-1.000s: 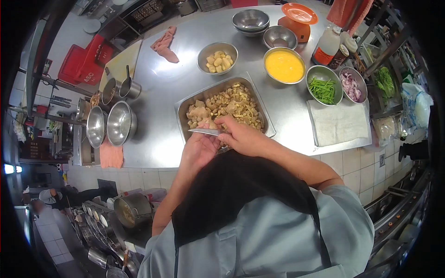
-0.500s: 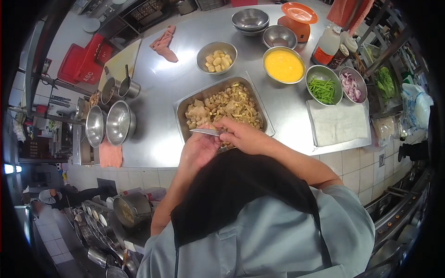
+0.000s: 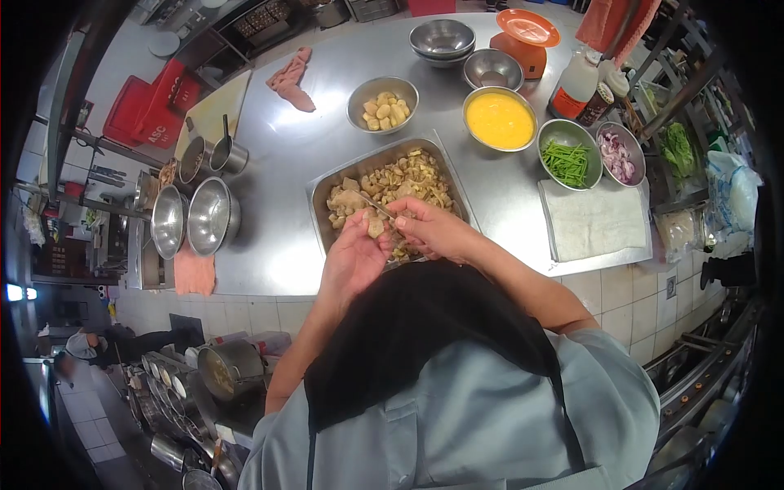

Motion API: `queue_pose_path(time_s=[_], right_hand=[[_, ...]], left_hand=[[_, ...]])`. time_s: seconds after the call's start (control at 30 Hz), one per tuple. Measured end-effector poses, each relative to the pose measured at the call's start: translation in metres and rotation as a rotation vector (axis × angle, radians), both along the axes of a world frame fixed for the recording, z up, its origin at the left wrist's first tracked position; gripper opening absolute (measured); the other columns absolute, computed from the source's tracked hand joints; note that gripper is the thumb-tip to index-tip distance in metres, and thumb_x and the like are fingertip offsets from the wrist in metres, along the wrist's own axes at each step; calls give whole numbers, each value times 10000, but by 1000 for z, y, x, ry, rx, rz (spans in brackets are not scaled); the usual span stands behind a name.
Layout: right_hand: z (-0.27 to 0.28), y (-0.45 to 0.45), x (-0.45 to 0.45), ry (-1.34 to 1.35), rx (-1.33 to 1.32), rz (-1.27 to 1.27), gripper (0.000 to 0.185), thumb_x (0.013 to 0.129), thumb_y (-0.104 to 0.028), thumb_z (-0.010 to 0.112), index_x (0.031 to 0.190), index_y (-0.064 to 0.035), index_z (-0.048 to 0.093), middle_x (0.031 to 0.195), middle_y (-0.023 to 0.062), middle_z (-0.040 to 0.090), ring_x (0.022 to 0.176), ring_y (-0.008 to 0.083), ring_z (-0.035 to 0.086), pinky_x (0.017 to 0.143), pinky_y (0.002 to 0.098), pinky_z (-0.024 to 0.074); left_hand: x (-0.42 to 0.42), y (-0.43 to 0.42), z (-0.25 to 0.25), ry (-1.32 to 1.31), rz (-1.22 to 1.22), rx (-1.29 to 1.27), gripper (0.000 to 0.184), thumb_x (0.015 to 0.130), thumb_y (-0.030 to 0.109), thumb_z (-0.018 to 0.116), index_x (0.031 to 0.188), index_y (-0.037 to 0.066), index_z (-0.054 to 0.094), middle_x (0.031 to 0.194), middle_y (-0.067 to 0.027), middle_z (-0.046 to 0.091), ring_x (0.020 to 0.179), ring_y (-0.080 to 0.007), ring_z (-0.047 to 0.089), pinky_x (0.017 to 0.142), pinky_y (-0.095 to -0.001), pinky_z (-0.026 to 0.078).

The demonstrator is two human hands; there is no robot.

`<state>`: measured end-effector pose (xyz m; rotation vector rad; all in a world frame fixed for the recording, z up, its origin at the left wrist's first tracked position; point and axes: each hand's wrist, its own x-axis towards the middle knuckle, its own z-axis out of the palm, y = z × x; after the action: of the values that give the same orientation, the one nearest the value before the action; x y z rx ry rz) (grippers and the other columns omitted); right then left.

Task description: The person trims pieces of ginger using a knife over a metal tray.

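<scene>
Both hands are over a deep metal tray (image 3: 317,196) heaped with tan, knobbly pieces and yellowish scraps (image 3: 408,175). My left hand (image 3: 357,251) has its fingers closed around a small tan root-vegetable piece (image 3: 376,228); its exact kind is unclear. My right hand (image 3: 429,229) grips a small knife (image 3: 377,205), its thin blade pointing up and left just above the piece. The knife's handle is mostly hidden in my fingers. Beyond the tray sits a metal bowl (image 3: 351,110) of pale yellow, peeled-looking pieces (image 3: 385,110).
To the right are bowls of yellow liquid (image 3: 500,118), cut green vegetables (image 3: 567,163) and sliced purple onion (image 3: 619,155). A folded white cloth (image 3: 594,219) lies nearby. An orange scale (image 3: 523,53) stands behind. Metal bowls (image 3: 210,216) stand left; a person (image 3: 86,345) is far left.
The knife has swung from lying across my left hand to pointing up and away. My right hand has turned and shifted slightly right, and the held piece now shows more fully.
</scene>
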<state>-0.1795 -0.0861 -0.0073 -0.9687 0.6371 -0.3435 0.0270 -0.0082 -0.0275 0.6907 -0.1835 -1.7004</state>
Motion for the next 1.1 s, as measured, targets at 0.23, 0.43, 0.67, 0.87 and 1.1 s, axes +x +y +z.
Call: queue_pose_path(time_s=[0.23, 0.43, 0.67, 0.87, 1.1], right_hand=[[-3, -13, -8, 176, -227, -68, 357, 1096, -212, 519, 1453, -206, 498, 753, -59, 435, 622, 62, 382, 508, 238, 306], [-3, -6, -12, 164, -476, 94, 576, 1085, -155, 503, 1634, -231, 345, 932, 26, 529, 805, 127, 510, 722, 292, 444], [2, 11, -6, 97, -610, 83, 530, 1059, -196, 556, 1536, -14, 412, 1309, 195, 647, 1121, 243, 665, 972, 382, 506], [20, 14, -8, 111, -549, 115, 477, 1050, -194, 580, 1469, -19, 433, 1197, 195, 684, 1076, 251, 680, 958, 386, 510], [1, 9, -9, 41, -531, 120, 438, 1056, -187, 575, 1458, -58, 457, 1099, 143, 682, 992, 224, 661, 908, 366, 508]], left_hand=[[1, 11, 13, 36, -77, 9, 310, 1052, 162, 526, 1351, 80, 527, 1034, -128, 616, 823, -200, 526, 760, -332, 458], [0, 8, 13, -13, -38, 91, 327, 1056, 181, 531, 1369, 86, 522, 1029, -116, 630, 813, -183, 539, 748, -325, 461], [3, 10, 6, -34, -88, 60, 262, 1075, 215, 503, 1275, 57, 563, 1005, -82, 668, 806, -177, 588, 731, -316, 486], [-4, 12, 13, -145, -77, 15, 225, 1091, 198, 451, 1232, 68, 569, 995, -74, 676, 794, -175, 599, 740, -314, 502], [-5, 14, 12, -128, -60, 60, 184, 1060, 193, 519, 1194, 75, 562, 1013, -89, 663, 778, -185, 575, 711, -326, 470]])
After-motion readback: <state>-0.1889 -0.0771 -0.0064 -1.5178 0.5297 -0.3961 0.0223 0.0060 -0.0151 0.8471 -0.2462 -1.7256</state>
